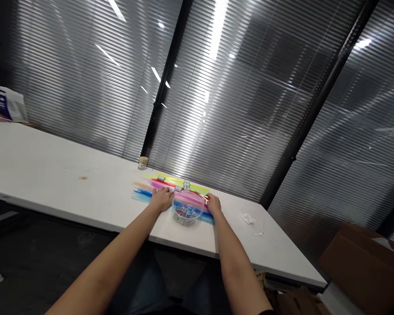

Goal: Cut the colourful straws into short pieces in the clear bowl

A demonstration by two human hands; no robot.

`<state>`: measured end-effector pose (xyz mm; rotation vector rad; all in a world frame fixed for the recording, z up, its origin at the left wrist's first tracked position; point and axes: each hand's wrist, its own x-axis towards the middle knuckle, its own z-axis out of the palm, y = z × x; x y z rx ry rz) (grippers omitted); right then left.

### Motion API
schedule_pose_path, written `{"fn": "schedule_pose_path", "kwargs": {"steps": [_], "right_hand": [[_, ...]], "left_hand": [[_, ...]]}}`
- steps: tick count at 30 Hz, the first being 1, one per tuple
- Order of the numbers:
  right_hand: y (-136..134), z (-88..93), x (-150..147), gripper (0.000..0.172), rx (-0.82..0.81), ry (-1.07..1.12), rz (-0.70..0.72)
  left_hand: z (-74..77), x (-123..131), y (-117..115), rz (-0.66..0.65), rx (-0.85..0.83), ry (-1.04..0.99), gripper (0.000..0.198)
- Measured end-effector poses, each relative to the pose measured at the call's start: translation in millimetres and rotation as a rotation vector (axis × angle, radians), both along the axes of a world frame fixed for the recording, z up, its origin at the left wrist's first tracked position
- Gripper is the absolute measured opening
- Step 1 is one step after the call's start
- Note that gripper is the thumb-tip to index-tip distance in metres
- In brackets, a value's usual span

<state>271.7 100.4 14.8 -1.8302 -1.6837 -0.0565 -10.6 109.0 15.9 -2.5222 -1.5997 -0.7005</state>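
Our forearms [114,247] flank the clear tub [184,222]; left of it, our left hand [162,199] spreads fingers over coloured strips [157,184] behind it; right of it, our right hand's [214,204] grip is unclear; strips seem light, bendy, slippery, best pinched mid-bundle

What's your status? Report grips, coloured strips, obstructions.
Left grip at coloured strips, right grip near their right end; closure unclear. Strips side by side. Clear tub between grips, partly blocking view of strips.
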Motion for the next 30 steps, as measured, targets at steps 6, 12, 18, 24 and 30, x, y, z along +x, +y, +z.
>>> {"fn": "schedule_pose_path", "kwargs": {"steps": [6,12,18,24,30], "right_hand": [[-10,9.5,31,0.023,0.077,0.023,0.01],[-55,38.5,97,0.023,0.132,0.018,0.036],[-123,85.3,164,0.029,0.31,0.043,-0.024],[-163,110.9,148,0.027,0.43,0.082,-0.025],[-153,111.5,46,0.021,0.338,0.074,0.134]], "left_hand": [[2.1,-1,-1,0.011,0.02,-0.018,0.04],[7.5,0,-3,-0.04,0.025,-0.099,0.037],[8.9,3,1,-0.035,0.086,-0.257,0.037],[19.1,2,-5,-0.085,0.308,-0.52,0.038],[19.6,-7,-51,-0.111,0.654,-0.634,0.041]]}}
